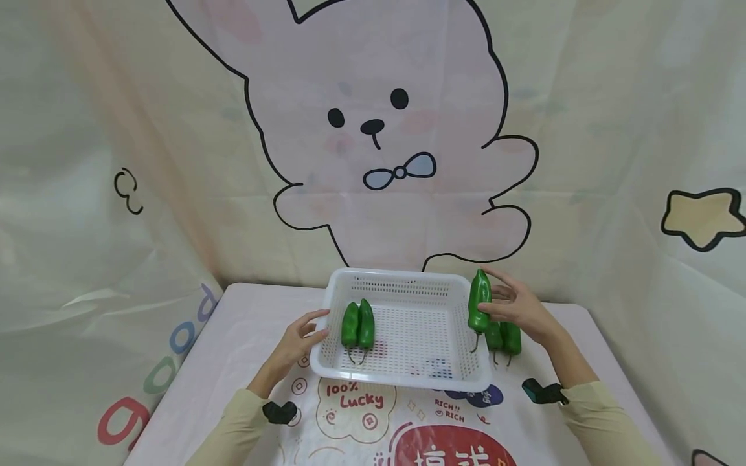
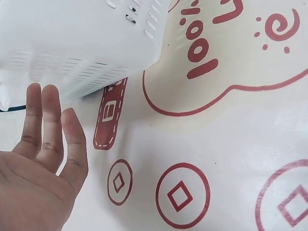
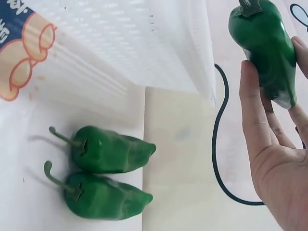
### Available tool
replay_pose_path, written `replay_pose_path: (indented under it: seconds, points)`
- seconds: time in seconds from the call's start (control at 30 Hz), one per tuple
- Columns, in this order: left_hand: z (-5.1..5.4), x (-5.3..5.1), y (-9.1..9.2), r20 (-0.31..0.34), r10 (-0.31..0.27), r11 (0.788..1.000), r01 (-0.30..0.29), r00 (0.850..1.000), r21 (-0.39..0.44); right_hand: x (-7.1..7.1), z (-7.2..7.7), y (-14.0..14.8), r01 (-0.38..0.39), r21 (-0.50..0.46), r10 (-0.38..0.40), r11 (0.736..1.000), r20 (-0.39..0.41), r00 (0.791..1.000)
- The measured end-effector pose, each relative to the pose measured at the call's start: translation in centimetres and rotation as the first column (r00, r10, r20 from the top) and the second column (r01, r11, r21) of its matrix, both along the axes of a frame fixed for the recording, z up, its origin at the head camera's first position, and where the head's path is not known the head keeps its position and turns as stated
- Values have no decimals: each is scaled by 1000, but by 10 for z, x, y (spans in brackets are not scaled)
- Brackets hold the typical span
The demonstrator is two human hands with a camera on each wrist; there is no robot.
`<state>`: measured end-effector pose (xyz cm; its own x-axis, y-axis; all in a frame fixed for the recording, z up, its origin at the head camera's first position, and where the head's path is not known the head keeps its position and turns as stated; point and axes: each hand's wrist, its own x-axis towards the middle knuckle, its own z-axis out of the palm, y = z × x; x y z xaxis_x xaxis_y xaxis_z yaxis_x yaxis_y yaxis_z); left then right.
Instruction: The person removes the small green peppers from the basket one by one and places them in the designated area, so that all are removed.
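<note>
The glossy, dark green, elongated pepper [image 1: 480, 301] is smooth and full-bodied, narrowing to a blunt tip, with a thin, curved green stem at its wider end. It is held off the table, at the right rim of the white, rectangular, perforated plastic basket [image 1: 419, 330], stem end toward the person. The right hand [image 1: 515, 307] grasps it between thumb and fingers. The left hand [image 1: 294, 340] is at the basket's left side, its fingers loosely extended and clasping nothing; whether the fingertips press on the wall is hard to tell

Two similar green peppers [image 1: 366, 323] lie side by side inside the basket, near its left end, stems toward the person. Two more green peppers [image 3: 113, 149] lie next to each other on the white, red-printed tablecloth [image 1: 262, 304], just outside the basket's right wall. From the head view, the held pepper and right hand cover part of this pair; the right wrist view shows both whole, stems included

In that wrist view, the held pepper's stem is cut off by the top edge and fingers mask some of its side. The left wrist view shows only three of the left hand's fingers, and crops the basket
</note>
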<state>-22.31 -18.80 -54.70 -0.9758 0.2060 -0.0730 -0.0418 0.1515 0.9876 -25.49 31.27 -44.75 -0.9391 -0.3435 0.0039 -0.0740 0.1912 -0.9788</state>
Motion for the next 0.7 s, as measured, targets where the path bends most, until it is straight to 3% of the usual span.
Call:
replay_pose_path:
  seconds: [0.4, 0.7]
  points:
    - [3, 1, -1, 1, -4, 1000, 4, 1000, 3, 7, -9, 33, 39, 38, -37, 999, -50, 998]
    - [2, 1, -1, 8, 3, 1000, -3, 1000, -4, 22, -24, 60, 121, 74, -117, 990, -55, 992]
